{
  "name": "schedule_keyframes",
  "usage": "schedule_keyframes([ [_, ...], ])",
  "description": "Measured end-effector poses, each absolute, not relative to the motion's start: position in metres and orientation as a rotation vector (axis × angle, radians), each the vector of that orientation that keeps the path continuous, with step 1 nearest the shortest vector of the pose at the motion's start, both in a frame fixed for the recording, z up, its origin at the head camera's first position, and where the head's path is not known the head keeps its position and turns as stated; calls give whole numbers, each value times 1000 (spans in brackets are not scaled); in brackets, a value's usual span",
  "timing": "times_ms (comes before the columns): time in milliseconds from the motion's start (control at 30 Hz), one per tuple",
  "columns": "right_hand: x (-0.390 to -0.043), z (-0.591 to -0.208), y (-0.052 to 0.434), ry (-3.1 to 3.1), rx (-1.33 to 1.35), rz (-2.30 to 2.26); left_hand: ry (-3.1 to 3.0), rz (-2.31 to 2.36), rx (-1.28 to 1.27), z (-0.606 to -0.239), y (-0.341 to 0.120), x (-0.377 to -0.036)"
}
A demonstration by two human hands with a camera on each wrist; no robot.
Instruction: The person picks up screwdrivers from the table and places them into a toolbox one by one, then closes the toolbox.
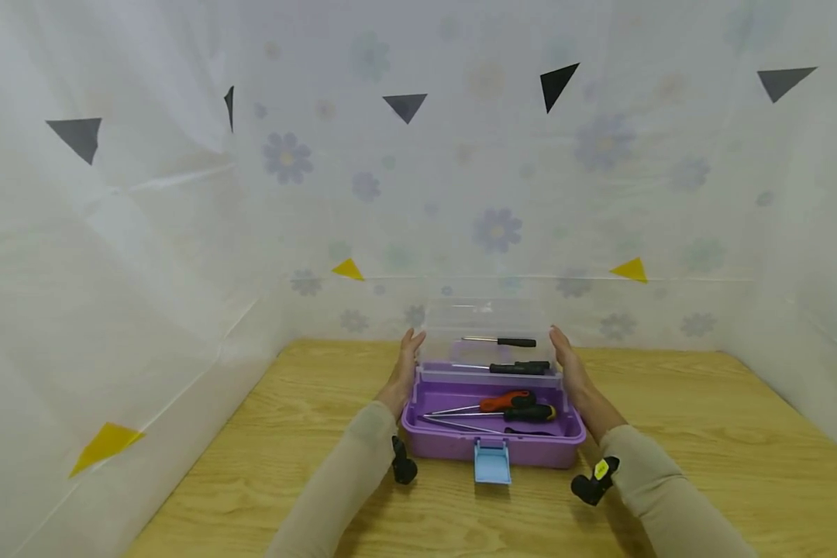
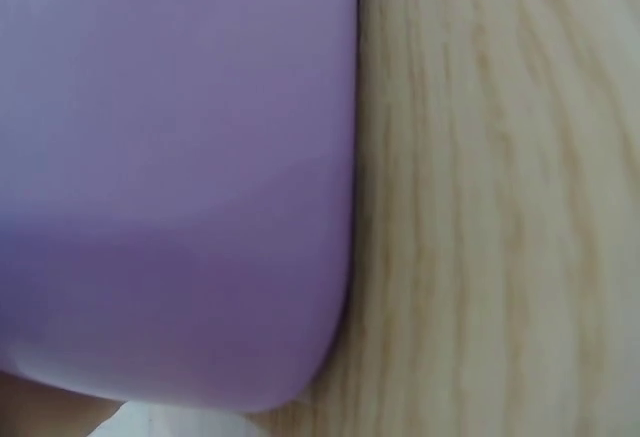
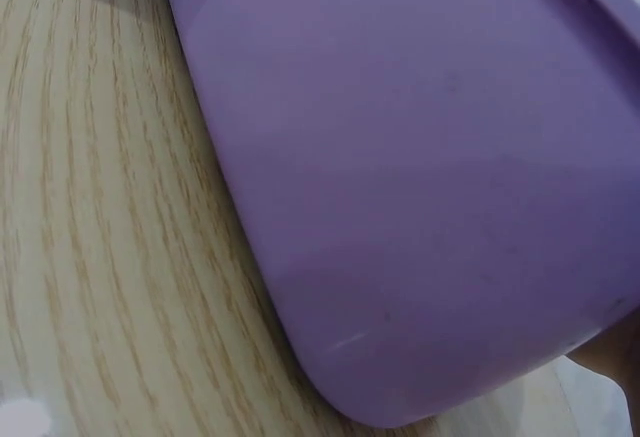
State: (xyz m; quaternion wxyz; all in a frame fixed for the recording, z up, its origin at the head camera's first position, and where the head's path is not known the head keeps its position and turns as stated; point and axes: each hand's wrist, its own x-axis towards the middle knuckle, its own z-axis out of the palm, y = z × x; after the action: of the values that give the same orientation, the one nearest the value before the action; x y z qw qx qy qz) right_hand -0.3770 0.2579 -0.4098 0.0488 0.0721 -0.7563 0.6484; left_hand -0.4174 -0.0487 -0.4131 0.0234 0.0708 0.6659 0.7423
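A purple toolbox [image 1: 446, 448] with a pale blue latch [image 1: 492, 465] stands on the table, its clear lid [image 1: 484, 314] raised at the back. Inside lie a red-and-black screwdriver [image 1: 505, 401], a black-handled screwdriver with a yellow end [image 1: 526, 414] and a thin dark-handled tool [image 1: 526, 431]. Farther back, two black-handled screwdrivers [image 1: 516, 342] [image 1: 519, 368] show in the translucent section. My left hand [image 1: 404, 376] rests along the left side, fingers extended beside the lid. On the right side, my right hand [image 1: 573, 373] does likewise. Both wrist views show mostly purple wall.
The wood-grain table [image 1: 307, 434] reaches back to a white flower-patterned curtain [image 1: 425, 194], which also lines both sides. Black and yellow triangles [image 1: 628, 270] are stuck to the curtain. Dark wrist cameras [image 1: 403, 463] hang below each wrist near the toolbox's front corners.
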Motion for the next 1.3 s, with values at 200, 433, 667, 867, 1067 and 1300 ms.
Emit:
schedule_keyframes([
  [200, -376, -411, 260, -2276, 228, 2015, 2044, 2314, 212, -412, -47, -417],
  [433, -375, -412, 261, -2269, 206, 2035, 2070, 2322, 242, -413, -45, -416],
  [667, -375, -414, 263, -2207, 230, 2075, 2120, 2325, 304, -415, -45, -418],
  [867, -375, -414, 264, -2140, 228, 2132, 2109, 2325, 315, -413, -45, -416],
  [1067, -376, -414, 264, -2125, 263, 2088, 2103, 2359, 338, -413, -44, -417],
  [1300, -377, -414, 265, -2102, 267, 2089, 2111, 2380, 354, -414, -44, -419],
])
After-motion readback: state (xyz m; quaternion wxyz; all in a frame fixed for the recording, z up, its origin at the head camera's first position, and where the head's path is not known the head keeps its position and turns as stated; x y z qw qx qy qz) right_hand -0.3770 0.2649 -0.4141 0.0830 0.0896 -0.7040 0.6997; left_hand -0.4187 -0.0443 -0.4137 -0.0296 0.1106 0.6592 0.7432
